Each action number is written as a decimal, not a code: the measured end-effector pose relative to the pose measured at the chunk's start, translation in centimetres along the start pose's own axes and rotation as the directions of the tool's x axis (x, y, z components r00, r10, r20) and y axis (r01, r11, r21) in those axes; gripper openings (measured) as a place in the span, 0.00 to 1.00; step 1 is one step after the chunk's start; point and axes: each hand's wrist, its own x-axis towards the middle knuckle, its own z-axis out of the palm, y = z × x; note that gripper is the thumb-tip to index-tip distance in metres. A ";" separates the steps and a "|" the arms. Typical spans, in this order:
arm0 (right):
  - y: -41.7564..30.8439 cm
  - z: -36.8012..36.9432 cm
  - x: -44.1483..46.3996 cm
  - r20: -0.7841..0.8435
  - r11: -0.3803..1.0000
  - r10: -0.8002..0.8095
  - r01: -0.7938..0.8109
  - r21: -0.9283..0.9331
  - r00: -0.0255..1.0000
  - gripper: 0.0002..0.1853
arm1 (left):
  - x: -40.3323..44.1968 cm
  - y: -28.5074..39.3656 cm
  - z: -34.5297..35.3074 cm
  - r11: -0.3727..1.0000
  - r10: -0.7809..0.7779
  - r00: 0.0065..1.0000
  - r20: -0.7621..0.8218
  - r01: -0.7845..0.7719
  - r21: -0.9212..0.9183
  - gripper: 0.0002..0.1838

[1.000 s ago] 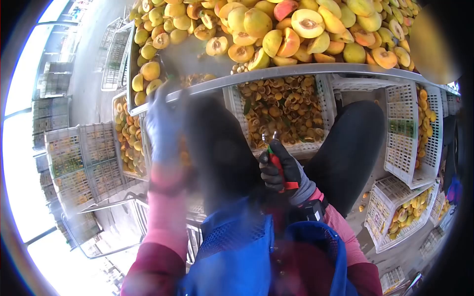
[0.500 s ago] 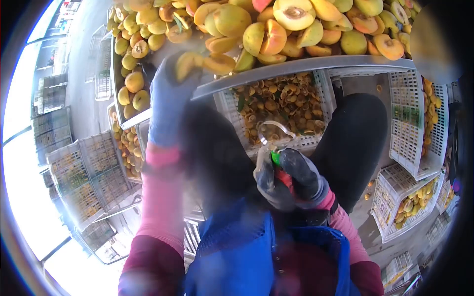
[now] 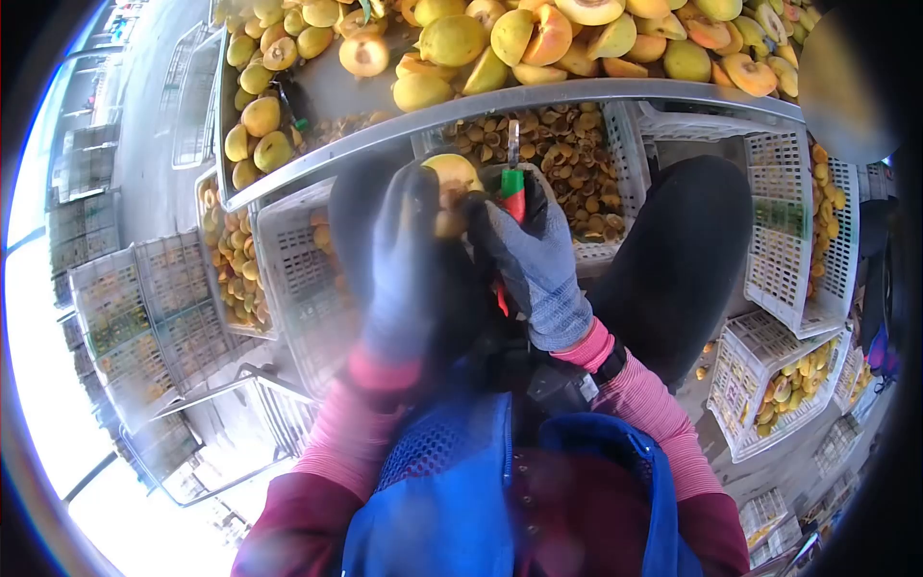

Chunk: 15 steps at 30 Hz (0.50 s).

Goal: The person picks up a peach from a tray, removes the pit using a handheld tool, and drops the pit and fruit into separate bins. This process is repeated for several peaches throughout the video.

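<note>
My left hand (image 3: pixel 408 216), in a grey-blue glove, is closed around a cut yellow peach (image 3: pixel 452 175) in front of my body. Its cut side faces up, and part of it is hidden by the fingers. My right hand (image 3: pixel 535 252), also gloved, grips a pitting knife (image 3: pixel 513 185) with a green and red handle. The narrow metal blade points away from me, seen edge-on. Both hands are close together between my knees, and the right fingertips are at the peach's edge.
A metal-rimmed worktable (image 3: pixel 538 96) across the front bears many whole and halved peaches (image 3: pixel 452 43). Below it, a white crate (image 3: pixel 621 154) holds brown pit pieces. Peach-filled crates stand left and right (image 3: pixel 777 231). Another small knife (image 3: pixel 291 104) lies at the table's left side.
My left hand has come back from the table to my lap with a peach. My right hand has risen toward it, and the knife has turned so its blade shows edge-on.
</note>
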 end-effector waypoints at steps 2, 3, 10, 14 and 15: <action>-0.8 -0.4 -0.5 -0.018 0.978 0.011 -0.015 -0.208 1.000 0.13 | -0.7 0.7 0.7 0.985 -0.131 0.991 -0.014 0.129 -0.115 0.21; -0.6 -0.8 -0.4 0.042 0.847 -0.191 0.186 -0.498 0.981 0.13 | -0.9 1.0 1.1 0.955 -0.209 0.978 -0.009 0.202 -0.218 0.17; -0.9 -1.0 -2.7 0.340 0.354 -0.388 0.479 -0.803 0.857 0.13 | -3.0 0.6 1.9 0.871 -0.282 0.959 0.014 0.262 -0.417 0.19; -2.0 -1.6 -4.1 0.161 0.626 -0.241 0.280 -0.728 0.957 0.09 | -3.6 -0.7 1.1 0.923 -0.192 0.976 0.104 0.216 -0.318 0.32; -1.9 -1.6 -4.7 0.201 0.499 -0.265 0.313 -0.808 0.943 0.09 | -3.7 -0.5 1.1 0.951 -0.127 0.990 0.066 0.140 -0.276 0.33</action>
